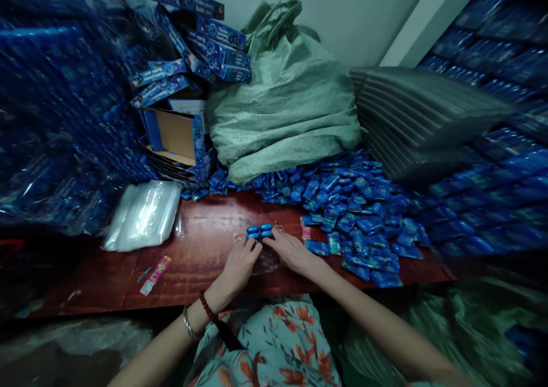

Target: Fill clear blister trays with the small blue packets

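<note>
Several shiny blue oval cases (259, 230) lie grouped in two rows on the table, in front of me. My left hand (240, 264) has its fingers curled against the near left side of the group. From the right, my right hand (291, 253) closes its fingertips on the group's near right side. Some of the nearest cases are partly hidden by my fingers. Beneath and around my hands lies a clear plastic bag (266, 263), flat on the wood.
A heap of blue packets (355, 204) covers the table's right and back. Clear bags (143, 216) are stacked left, near a pink strip (156, 274). Behind stand open blue boxes (175, 136), a pale green sack (286, 101) and grey foam sheets (428, 107). The reddish table (205, 227) has a near edge.
</note>
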A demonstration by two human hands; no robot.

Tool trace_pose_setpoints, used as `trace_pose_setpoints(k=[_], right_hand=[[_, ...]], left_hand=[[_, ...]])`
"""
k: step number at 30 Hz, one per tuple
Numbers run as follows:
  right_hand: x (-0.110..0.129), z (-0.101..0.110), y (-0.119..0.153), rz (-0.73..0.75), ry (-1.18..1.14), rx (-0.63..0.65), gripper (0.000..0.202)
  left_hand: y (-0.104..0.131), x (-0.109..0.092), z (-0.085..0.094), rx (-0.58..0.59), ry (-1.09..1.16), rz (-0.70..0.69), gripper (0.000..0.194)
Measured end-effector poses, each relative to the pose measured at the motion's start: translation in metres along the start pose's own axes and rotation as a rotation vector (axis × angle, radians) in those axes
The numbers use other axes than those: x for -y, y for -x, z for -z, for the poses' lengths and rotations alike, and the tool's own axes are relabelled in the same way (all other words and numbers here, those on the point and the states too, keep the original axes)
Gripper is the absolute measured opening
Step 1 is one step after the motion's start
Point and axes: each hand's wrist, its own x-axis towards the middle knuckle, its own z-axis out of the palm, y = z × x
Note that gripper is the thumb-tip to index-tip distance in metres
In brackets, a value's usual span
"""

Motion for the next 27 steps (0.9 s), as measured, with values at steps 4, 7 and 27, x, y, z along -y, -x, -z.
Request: trace_pose_setpoints(k=[4,7,27], right_hand=[[0.0,-0.03,0.003,-0.017,-0.05,-0.129,0.042],[0.006,-0.047,0.005,-0.08,-0.113,-0.28,0.038],[-0.046,-0.061,0.091,-0.48,0.112,-0.294,0.034]], left_hand=[[-0.008,-0.009,-0.001,0.06,-0.079,0.008,0.03],[-0.007,-0.003,-0.009,0.021,-0.064,-0.036,0.031],[-0.168,-0.113,-0.022,0.081,0.066,0.119,0.029]])
